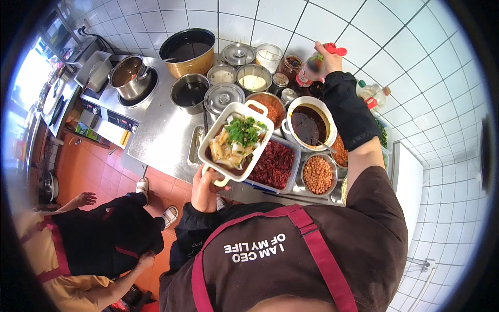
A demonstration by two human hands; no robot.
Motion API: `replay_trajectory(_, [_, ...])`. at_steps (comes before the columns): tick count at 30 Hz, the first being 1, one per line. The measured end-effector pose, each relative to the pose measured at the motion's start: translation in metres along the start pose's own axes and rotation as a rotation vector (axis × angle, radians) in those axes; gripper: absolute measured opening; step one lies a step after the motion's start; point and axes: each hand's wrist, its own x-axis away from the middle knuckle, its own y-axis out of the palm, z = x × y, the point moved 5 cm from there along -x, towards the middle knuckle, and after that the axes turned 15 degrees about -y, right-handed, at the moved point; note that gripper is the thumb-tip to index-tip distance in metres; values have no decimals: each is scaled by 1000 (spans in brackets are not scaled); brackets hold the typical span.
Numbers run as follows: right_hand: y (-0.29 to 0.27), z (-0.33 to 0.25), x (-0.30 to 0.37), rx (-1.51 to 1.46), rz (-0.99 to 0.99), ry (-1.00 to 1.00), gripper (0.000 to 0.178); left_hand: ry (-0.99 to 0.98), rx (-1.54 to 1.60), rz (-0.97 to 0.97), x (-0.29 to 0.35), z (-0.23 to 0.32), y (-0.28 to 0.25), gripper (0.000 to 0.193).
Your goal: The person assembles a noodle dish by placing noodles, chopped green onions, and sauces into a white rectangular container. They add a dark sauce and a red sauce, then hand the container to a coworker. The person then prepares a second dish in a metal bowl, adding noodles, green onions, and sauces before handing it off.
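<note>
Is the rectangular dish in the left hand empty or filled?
Filled: in the dish, gripped by the left hand, lie pale pieces topped with chopped greens.

At the frame's centre the left hand (205,191) holds a cream dish (218,169) topped with chopped greens (244,131) by its lower handle (222,182), at upper right the right hand (331,61) grips a bottle (312,70) with red parts, a pot (332,125) of dark sauce (306,122) sits right of centre, and another person (99,236) stands lower left.
</note>
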Motion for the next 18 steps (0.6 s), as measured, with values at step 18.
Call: replay_trajectory(18, [-103,49,52,440,-66,-184,59,0,-57,114,-22,-13,6,34])
